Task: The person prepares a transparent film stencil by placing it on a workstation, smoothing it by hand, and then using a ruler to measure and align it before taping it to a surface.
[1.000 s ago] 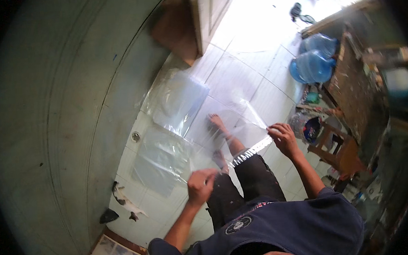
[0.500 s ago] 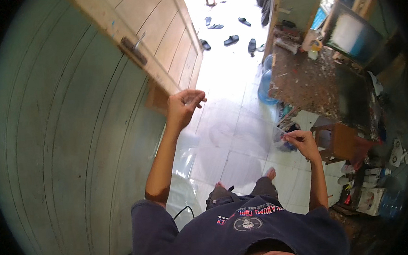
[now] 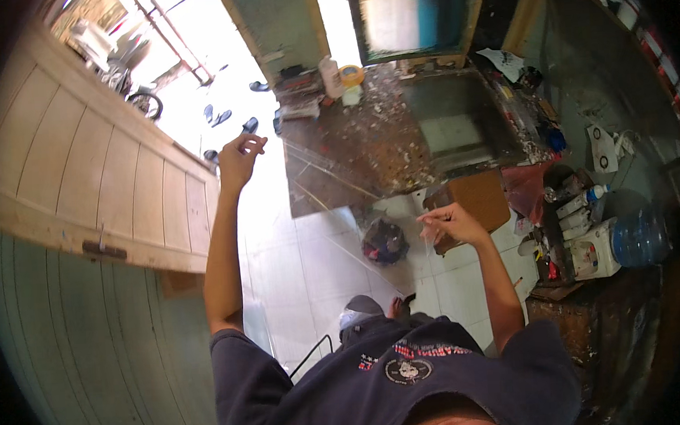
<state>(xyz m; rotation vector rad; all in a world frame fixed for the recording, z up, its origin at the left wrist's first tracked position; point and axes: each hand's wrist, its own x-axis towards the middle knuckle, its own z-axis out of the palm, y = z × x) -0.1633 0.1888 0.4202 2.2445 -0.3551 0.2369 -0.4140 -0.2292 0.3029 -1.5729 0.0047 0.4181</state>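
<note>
My left hand [image 3: 241, 158] is raised high with the arm stretched out, fingers pinched on the top corner of a clear plastic sheet [image 3: 337, 191]. My right hand [image 3: 447, 223] is lower and to the right, pinching the sheet's other end. The thin, see-through sheet hangs spread between both hands, and the workbench and floor show through it. My dark blue shirt fills the bottom of the view.
A pale wooden plank door [image 3: 105, 188] stands at the left. Ahead is a cluttered, dirty workbench [image 3: 397, 131]. A dark bag [image 3: 384, 241] lies on the white tiled floor [image 3: 304, 269]. A blue water bottle [image 3: 637, 237] sits at the right, sandals [image 3: 217, 115] by the doorway.
Both hands have come up from the sheets on the floor. My left arm has risen highest and the sheet is now held up in the air. The view has tilted upward.
</note>
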